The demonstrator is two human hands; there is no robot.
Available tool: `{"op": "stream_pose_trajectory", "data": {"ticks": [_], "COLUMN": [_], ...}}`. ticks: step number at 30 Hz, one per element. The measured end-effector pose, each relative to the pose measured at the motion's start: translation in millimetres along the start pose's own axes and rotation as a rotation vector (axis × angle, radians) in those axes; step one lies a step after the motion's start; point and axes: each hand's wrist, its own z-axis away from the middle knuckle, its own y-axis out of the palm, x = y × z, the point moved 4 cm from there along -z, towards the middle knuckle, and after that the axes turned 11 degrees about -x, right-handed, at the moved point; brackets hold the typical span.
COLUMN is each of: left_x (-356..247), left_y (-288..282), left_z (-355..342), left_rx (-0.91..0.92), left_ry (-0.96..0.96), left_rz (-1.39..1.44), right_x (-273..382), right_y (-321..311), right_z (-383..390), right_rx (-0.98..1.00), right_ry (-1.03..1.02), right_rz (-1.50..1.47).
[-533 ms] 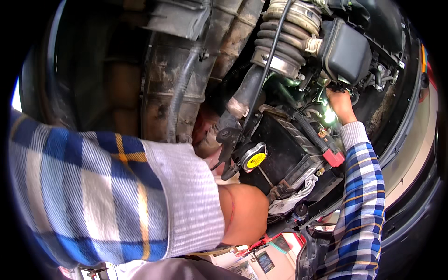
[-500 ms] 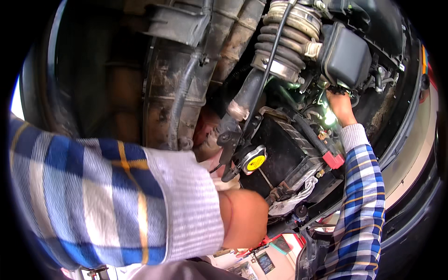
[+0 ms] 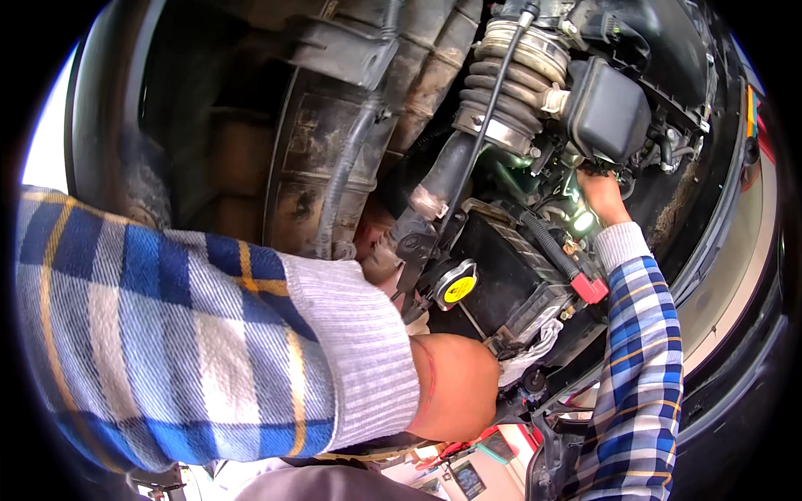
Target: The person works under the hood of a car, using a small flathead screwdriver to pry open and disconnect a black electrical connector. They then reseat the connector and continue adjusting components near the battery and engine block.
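Note:
My left hand (image 3: 458, 388) is low in the middle of the view, beside a radiator cap (image 3: 459, 289) with a yellow label and the near end of a black battery (image 3: 501, 271). Only its back and wrist show; its fingers are hidden. My right hand (image 3: 603, 196) reaches into the engine bay under a black plastic box (image 3: 608, 108). Its fingertips disappear among hoses and wires there, so its grip cannot be made out. Close to that hand shines a small bright light (image 3: 583, 220).
A ribbed air intake hose (image 3: 505, 88) and a thin black rod (image 3: 483, 125) lie beyond the battery. A red terminal cover (image 3: 590, 288) sits by my right sleeve. The radiator's dirty plastic shroud (image 3: 322, 138) fills the left. Hanging wires wrapped in silvery tape (image 3: 535, 346) cross near my left hand.
My left hand and forearm have moved a little to the right. The view has shifted slightly. My right hand stays under the black box.

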Motion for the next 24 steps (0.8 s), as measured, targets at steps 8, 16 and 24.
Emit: {"op": "stream_pose_trajectory", "data": {"ticks": [8, 16, 24], "left_x": [-2, 8, -2], "left_y": [-13, -24, -28], "left_z": [12, 11, 7], "left_rx": [0.035, 0.050, 0.035], "left_ry": [0.037, 0.031, 0.048], "left_rz": [-0.093, -0.066, -0.046], "right_x": [1, 17, 6], "right_y": [-4, -15, -14], "right_z": [3, 11, 5], "right_rx": [0.074, -0.048, -0.035], "right_ry": [0.205, 0.256, 0.411], "right_rz": [0.042, -0.094, 0.014]}}
